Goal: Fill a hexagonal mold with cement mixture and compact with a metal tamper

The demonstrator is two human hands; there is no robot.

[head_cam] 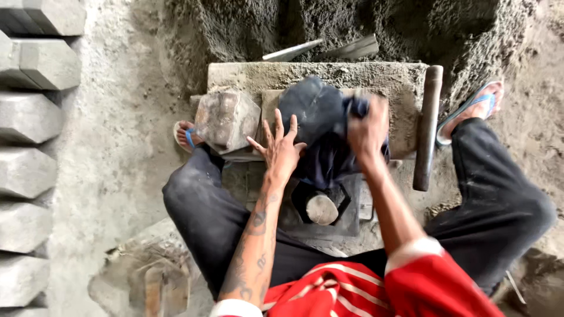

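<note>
A dark cloth (314, 126) is draped over a metal mould (329, 205) between my knees. My left hand (280, 147) lies flat on the cloth's left side with its fingers spread. Gripping a bunched fold at the cloth's upper right is my right hand (367, 129). A round light-coloured end (322, 209) pokes out of the mould's hexagonal opening below the cloth. Just left of my left hand, a hexagonal stone-like block (226, 119) rests on the concrete slab (376, 79).
A thick dark bar (427, 126) lies along the slab's right edge. Wet grey sand (352, 23) with two tool handles is piled behind. Several finished hexagonal blocks (29, 117) line the left side. My feet wear blue sandals (470, 108).
</note>
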